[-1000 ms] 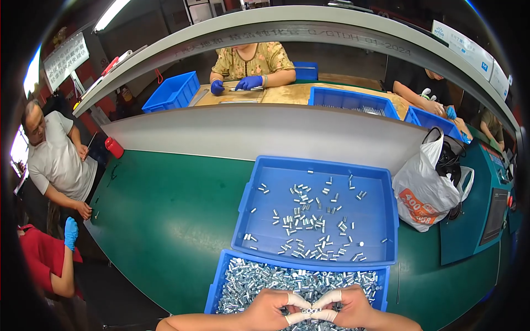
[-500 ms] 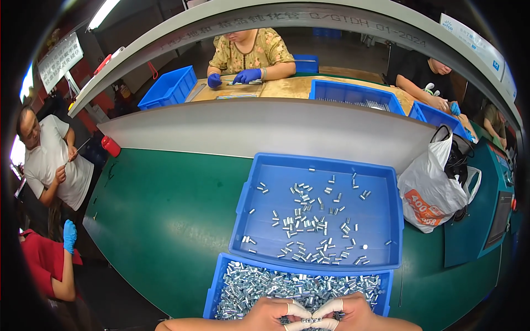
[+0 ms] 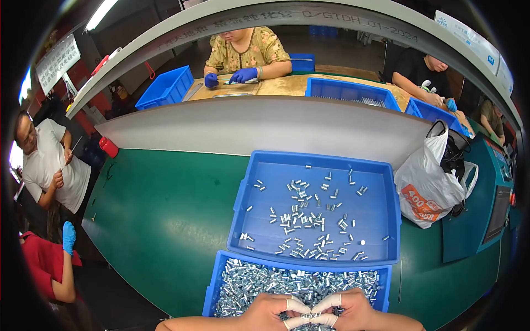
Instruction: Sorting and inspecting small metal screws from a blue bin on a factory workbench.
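At the lower edge, my left hand and my right hand meet fingertip to fingertip, with white covers on the fingers. Pinched between them is a short row of small silvery metal cylinders, partly hidden by the fingers. Both hands are over a blue bin heaped with the same shiny metal pieces. Just beyond it lies a wider, shallow blue tray, where loose pieces are scattered, thickest from the middle to the near side.
A green table extends leftward. Right of the tray sit a white plastic bag with black cable and a teal machine. A low grey partition stands behind; a red bottle is far left. Other people work around.
The view has shifted slightly. My hands keep the metal cylinders between their fingertips over the bin. Across the partition, the gloved hands have moved slightly.
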